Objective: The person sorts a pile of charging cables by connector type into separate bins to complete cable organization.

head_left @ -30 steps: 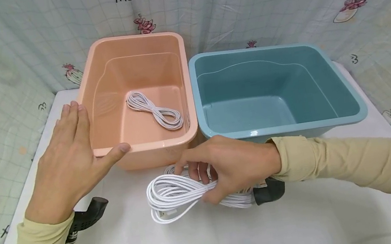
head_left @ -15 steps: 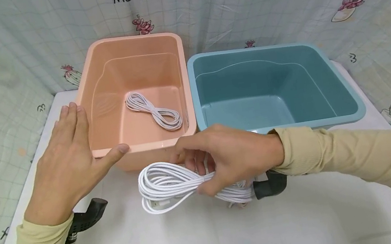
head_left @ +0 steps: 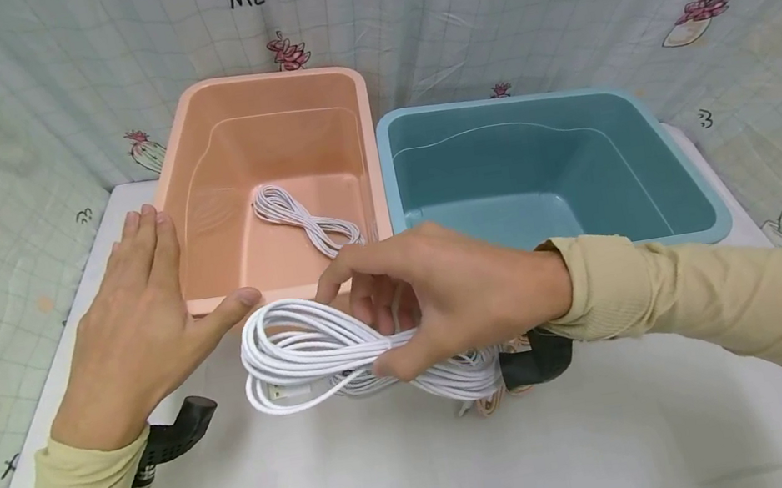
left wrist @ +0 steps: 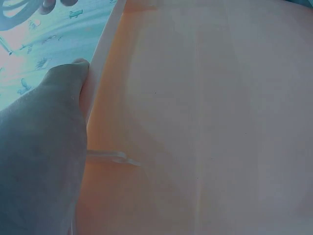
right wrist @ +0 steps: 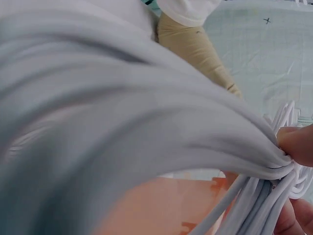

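Observation:
My right hand (head_left: pixel 452 294) pinches a thick coiled bundle of white cable (head_left: pixel 301 354) at its tied middle, just in front of the orange bin (head_left: pixel 372 154). A pale connector shows within the left loop. Thinner white loops and some peach strands (head_left: pixel 491 404) appear below the bundle, partly hidden by it and the hand. In the right wrist view the cable (right wrist: pixel 122 112) fills most of the picture, with fingertips (right wrist: pixel 298 144) at its waist. My left hand (head_left: pixel 139 332) rests flat along the orange bin's left front corner, thumb over the front rim.
A thinner white cable coil (head_left: pixel 295 212) lies on the orange bin's floor. To the right stands a blue bin (head_left: pixel 506 98) against it. Both sit on a white-covered table (head_left: pixel 396 479), with a printed cactus curtain (head_left: pixel 421 37) behind.
The right hand has lifted the white cable bundle and carried it left and forward toward the orange bin's front rim. Peach strands have come into sight under it. The left hand stays put.

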Demonstrator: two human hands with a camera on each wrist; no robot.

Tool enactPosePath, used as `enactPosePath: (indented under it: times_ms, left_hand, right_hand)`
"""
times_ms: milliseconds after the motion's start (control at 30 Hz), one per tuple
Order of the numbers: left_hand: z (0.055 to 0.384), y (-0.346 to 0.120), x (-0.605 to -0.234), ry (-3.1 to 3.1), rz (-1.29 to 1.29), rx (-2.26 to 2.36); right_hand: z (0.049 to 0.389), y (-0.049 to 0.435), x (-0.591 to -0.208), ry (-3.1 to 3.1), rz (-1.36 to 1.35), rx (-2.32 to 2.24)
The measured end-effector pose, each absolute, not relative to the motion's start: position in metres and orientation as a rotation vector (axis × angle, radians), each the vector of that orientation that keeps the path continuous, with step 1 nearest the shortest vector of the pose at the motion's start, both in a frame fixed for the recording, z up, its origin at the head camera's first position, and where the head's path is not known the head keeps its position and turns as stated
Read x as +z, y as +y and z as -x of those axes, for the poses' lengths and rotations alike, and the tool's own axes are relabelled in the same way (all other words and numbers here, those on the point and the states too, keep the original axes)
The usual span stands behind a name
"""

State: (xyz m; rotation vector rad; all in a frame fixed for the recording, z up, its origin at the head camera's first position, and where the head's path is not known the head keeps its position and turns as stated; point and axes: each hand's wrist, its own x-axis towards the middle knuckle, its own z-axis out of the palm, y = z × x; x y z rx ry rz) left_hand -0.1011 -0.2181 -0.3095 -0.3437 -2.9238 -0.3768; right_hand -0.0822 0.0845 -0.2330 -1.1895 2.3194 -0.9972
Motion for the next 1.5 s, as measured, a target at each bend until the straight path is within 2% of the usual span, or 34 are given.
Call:
enactPosePath:
  times_ms: [900, 1500]
  left_hand:
    - [0.102, -0.219, -0.311, -2.829, 0.352, -0.438]
    - [0.102, -0.219, -0.309, -2.925, 0.358, -0.398]
  right_hand:
    - [0.111, 0.069, -0.205, 2.410, 1.144, -1.283]
    - [0.151, 0.062, -0.208, 2.441, 1.082, -1.475]
